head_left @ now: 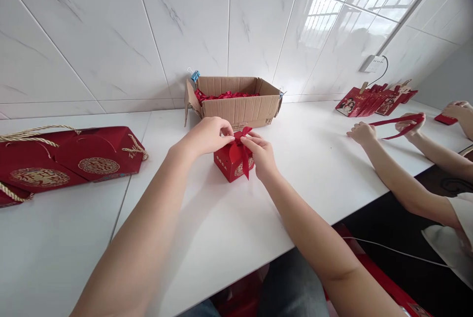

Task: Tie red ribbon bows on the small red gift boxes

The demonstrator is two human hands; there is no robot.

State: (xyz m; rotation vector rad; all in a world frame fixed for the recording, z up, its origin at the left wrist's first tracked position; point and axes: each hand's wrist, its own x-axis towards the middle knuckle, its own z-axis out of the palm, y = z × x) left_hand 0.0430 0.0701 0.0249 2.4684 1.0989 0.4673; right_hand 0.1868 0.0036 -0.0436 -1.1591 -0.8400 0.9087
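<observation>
A small red gift box [226, 163] with gold print stands on the white table in front of me. Red ribbon [246, 157] is tied in a bow at its top, with a tail hanging down the front. My left hand [209, 136] is at the top left of the box, thumb and fingers pinched at the ribbon. From the right, my right hand [260, 152] pinches the bow between thumb and fingers. The fingertips partly cover the knot.
Behind the box stands an open cardboard box [240, 110] of red ribbons. Red gift boxes with rope handles [99, 154] are at left. To the right, a co-worker's hands [364, 134] stretch a red ribbon [397, 122] near red cards [369, 102]. Another person's hand [460, 110] shows beyond.
</observation>
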